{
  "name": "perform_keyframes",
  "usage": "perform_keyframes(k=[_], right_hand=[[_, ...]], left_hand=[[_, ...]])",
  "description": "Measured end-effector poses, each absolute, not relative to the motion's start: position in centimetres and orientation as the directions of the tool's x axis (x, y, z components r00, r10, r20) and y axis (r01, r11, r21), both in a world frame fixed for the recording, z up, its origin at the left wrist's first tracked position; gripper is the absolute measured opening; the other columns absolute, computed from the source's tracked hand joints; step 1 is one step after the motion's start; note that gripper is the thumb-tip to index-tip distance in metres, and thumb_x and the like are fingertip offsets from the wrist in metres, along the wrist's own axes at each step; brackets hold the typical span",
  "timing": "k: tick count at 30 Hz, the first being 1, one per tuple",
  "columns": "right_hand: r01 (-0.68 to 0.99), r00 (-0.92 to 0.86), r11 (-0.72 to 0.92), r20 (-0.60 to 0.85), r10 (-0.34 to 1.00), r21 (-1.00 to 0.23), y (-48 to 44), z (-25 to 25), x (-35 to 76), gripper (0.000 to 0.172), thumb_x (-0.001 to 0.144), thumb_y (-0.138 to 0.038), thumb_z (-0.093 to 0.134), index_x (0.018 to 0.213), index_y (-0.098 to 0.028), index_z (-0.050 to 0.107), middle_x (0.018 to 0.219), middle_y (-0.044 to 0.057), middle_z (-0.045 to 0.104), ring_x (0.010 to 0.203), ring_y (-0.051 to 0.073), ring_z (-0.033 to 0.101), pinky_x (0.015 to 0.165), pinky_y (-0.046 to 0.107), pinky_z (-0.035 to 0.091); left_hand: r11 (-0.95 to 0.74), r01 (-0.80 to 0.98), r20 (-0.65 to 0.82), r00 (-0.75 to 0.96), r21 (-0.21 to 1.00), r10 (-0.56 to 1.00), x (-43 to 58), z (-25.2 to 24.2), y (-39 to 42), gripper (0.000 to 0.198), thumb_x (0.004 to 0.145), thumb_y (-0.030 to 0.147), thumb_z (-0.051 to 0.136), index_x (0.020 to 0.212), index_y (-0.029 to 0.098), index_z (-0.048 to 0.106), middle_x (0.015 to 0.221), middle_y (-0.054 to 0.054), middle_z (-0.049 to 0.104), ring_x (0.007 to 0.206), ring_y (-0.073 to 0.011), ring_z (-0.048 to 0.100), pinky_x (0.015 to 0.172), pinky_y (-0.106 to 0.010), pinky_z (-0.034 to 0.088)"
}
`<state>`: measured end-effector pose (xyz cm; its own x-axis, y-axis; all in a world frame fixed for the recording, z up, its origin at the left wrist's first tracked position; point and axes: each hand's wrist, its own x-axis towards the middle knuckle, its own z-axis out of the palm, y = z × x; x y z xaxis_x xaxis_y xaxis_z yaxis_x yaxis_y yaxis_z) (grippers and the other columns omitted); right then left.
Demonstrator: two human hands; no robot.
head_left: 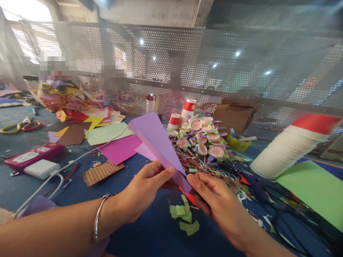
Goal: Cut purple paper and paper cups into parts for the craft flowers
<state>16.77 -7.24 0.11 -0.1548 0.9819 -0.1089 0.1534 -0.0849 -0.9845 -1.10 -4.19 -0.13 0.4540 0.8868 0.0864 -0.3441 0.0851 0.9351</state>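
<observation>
Closest to us, our left hand (148,187), with a silver bracelet (98,219) at its wrist, pinches the folded purple paper (158,139) between thumb and fingers, near that paper's lower end. Our right hand (215,200) has its thumb and fingers drawn close together at the purple paper's lower tip. A red thing (189,197), mostly hidden, shows beneath there; we cannot tell whether this grip is on the paper, the red thing or both. The purple paper is tilted, its wide end up and away from us, above the blue worktop (150,235).

Below the purple paper's tip we see green scraps (182,212) on the worktop. Left of the paper lie a piece of corrugated cardboard (103,174), then a white adapter (43,168) beside a magenta box (34,155). Well to the paper's right, a light green sheet (316,192) lies near a leaning stack of red-and-white cups (289,151).

Farther on, a magenta sheet (118,150) and a pale green sheet (107,135) spread to the purple paper's left. Just right of it we have a heap of round white pieces with red prints (203,139). Beyond the paper stand a bottle (150,105) and, behind everything, a perforated metal screen (171,53).
</observation>
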Motion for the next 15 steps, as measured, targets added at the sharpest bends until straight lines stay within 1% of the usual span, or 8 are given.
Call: perform_keyframes(k=[4,9,12,15], right_hand=[[0.167,-0.165,-0.082,-0.11,0.98,-0.983,-7.13,0.11,16.95,0.049,0.091,-0.061,0.057,0.068,-0.02,0.044,0.052,-0.008,0.034,0.049,0.008,0.026,0.047,0.026,0.017],[0.131,-0.174,-0.07,-0.093,0.98,-0.989,-7.21,0.09,17.01,0.047,0.09,-0.06,0.059,0.068,-0.02,0.046,0.055,-0.007,0.035,0.05,0.008,0.026,0.046,0.025,0.017],[0.114,-0.188,-0.065,-0.085,0.978,-0.991,-7.23,0.11,16.99,0.048,0.088,-0.062,0.06,0.069,-0.02,0.048,0.056,-0.007,0.035,0.05,0.008,0.025,0.046,0.025,0.018],[0.087,-0.196,-0.085,-0.101,0.975,-0.993,-7.21,0.22,16.94,0.047,0.086,-0.063,0.061,0.072,-0.02,0.049,0.06,-0.005,0.039,0.053,0.009,0.029,0.047,0.024,0.02]], left_hand=[[0.064,-0.288,0.081,0.464,0.956,0.882,-1.28,-0.19,-3.99,0.024,0.091,0.035,0.062,0.096,0.012,0.067,0.094,-0.01,0.074,0.084,-0.0184,0.068,0.083,-0.031,0.053],[-0.076,-0.146,0.131,0.417,0.986,0.899,-1.82,-0.21,-3.81,0.029,0.091,0.04,0.063,0.097,0.012,0.067,0.089,-0.01,0.075,0.08,-0.0185,0.068,0.073,-0.028,0.053],[-0.122,-0.141,0.169,0.399,0.982,0.901,-1.96,0.03,-3.85,0.031,0.092,0.042,0.06,0.092,0.012,0.069,0.085,-0.008,0.075,0.075,-0.0173,0.067,0.072,-0.028,0.053],[-0.138,-0.143,0.184,0.39,0.98,0.902,-1.92,0.21,-3.78,0.034,0.094,0.042,0.058,0.085,0.012,0.071,0.079,-0.007,0.073,0.071,-0.015,0.064,0.071,-0.026,0.051]])
